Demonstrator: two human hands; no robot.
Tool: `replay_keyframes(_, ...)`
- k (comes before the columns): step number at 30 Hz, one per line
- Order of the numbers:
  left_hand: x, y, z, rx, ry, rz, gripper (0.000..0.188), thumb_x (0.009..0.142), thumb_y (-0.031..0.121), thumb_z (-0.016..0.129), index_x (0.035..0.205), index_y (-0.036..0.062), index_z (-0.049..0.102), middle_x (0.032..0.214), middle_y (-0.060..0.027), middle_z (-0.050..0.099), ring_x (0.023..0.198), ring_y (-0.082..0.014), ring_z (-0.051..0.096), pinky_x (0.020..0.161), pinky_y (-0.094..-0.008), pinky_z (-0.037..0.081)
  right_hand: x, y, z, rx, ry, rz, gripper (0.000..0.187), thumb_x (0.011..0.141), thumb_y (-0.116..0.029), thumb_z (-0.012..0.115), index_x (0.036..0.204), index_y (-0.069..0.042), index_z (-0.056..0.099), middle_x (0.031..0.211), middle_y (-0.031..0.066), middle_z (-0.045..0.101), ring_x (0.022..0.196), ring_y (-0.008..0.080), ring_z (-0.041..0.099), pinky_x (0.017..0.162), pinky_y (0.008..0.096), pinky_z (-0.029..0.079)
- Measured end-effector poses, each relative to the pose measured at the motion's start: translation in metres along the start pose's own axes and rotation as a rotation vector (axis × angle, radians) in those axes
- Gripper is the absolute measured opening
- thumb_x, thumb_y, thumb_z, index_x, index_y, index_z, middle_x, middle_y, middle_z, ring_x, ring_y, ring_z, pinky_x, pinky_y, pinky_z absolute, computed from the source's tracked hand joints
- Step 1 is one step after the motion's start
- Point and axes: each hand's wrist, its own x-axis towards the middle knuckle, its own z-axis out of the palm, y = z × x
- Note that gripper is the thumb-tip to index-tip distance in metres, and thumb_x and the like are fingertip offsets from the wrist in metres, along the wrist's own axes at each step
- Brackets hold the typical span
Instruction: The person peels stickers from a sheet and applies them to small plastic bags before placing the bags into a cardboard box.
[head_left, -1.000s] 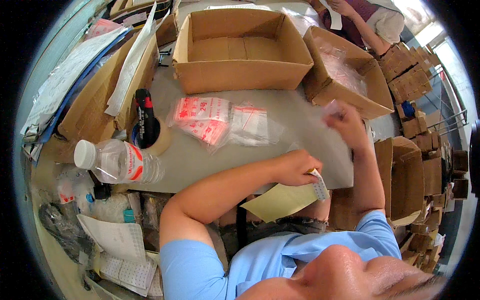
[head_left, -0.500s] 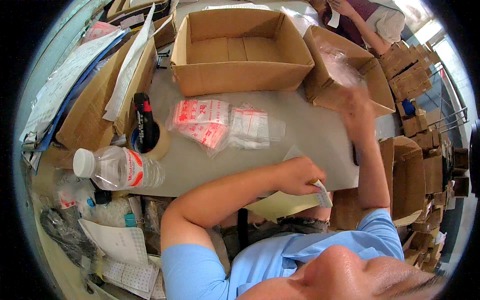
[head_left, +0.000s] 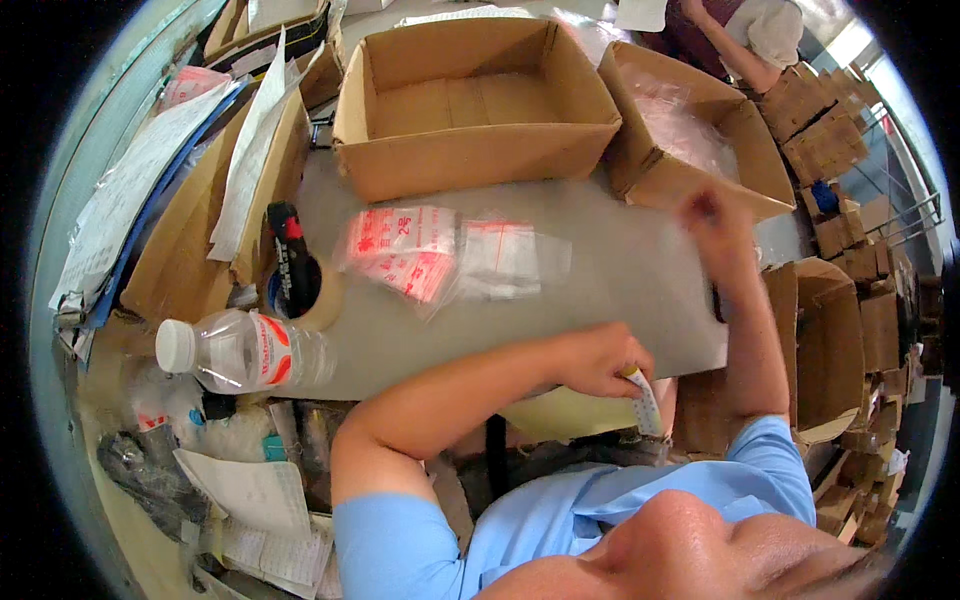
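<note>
I take the big box [head_left: 480, 162] on the table [head_left: 440, 335] as datum. Left hand [head_left: 605, 360]: I read it as gripping, fingers curled on a pale spotted strip [head_left: 648, 408], well to the near side of the big box and beyond its right end. A yellow sheet [head_left: 565, 415] shows just beneath the same hand; I cannot tell whether strip and sheet are one piece. Right hand [head_left: 718, 228]: blurred, to the right of the big box and nearer the wearer, by the near wall of the small box [head_left: 662, 183]. I cannot tell its grip, nor whether it touches that wall. The small box stands just right of the big box, with clear film [head_left: 680, 120] inside. On the near side of the big box I log red-printed bags [head_left: 405, 245] and, beside them to the right, clear bags [head_left: 500, 262]. Left of these and nearer than the big box: a marker [head_left: 290, 260] standing in a tape roll [head_left: 326, 295], then a bottle [head_left: 245, 350] on its side. Beyond the big box's right end, a co-worker's arm [head_left: 740, 55].
</note>
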Motion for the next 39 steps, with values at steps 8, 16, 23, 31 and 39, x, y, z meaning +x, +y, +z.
replay_keyframes(8,0.002,0.002,-0.005,0.022,0.062,-0.007,0.02,0.077,0.021,0.067,0.089,0.0056,0.065,0.078,-0.0144,0.065,0.072,-0.0325,0.062,0.064,-0.0405,0.048,0.072,-0.013,0.028,-0.525,0.337,-0.41,0.032,0.076,-0.012,0.064,0.107,-0.008,0.057,0.113,0.0142,0.053,0.106,0.0306,0.051,0.09,0.0387,0.04)
replay_keyframes(16,0.002,0.002,-0.006,0.031,0.053,0.059,0.019,0.074,0.018,0.068,0.087,0.0044,0.064,0.079,-0.0147,0.065,0.074,-0.0333,0.062,0.065,-0.0413,0.048,0.028,-0.066,0.137,0.001,-0.574,-0.435,0.053,0.068,-0.018,0.074,0.115,-0.006,0.051,0.119,0.0147,0.048,0.105,0.0337,0.049,0.09,0.038,0.042)
replay_keyframes(23,-0.001,0.0,-0.003,0.021,0.127,0.04,0.018,0.074,0.018,0.068,0.085,0.005,0.064,0.078,-0.0146,0.065,0.074,-0.0332,0.062,0.064,-0.0416,0.048,0.029,-0.054,0.108,0.163,-0.793,-0.168,0.051,0.066,-0.012,0.072,0.111,-0.005,0.051,0.101,0.0109,0.052,0.085,0.0227,0.052,0.078,0.0322,0.044)
replay_keyframes(31,0.003,-0.001,-0.004,0.042,0.137,-0.01,0.016,0.073,0.018,0.069,0.083,0.0063,0.064,0.076,-0.0129,0.064,0.071,-0.0328,0.062,0.062,-0.0408,0.048,0.012,-0.033,0.084,0.264,-0.644,-0.123,0.051,0.069,-0.007,0.071,0.116,-0.004,0.052,0.105,0.0147,0.057,0.094,0.0254,0.057,0.082,0.0357,0.046)
replay_keyframes(39,0.005,-0.001,-0.009,0.095,0.173,-0.024,0.015,0.075,0.019,0.068,0.085,0.0092,0.064,0.073,-0.0085,0.064,0.066,-0.0281,0.06,0.081,-0.0436,0.043,0.017,-0.012,0.082,0.19,-0.699,0.029,0.028,0.07,-0.012,0.072,0.092,-0.001,0.059,0.073,0.0059,0.057,0.068,0.0148,0.052,0.062,0.0297,0.044)
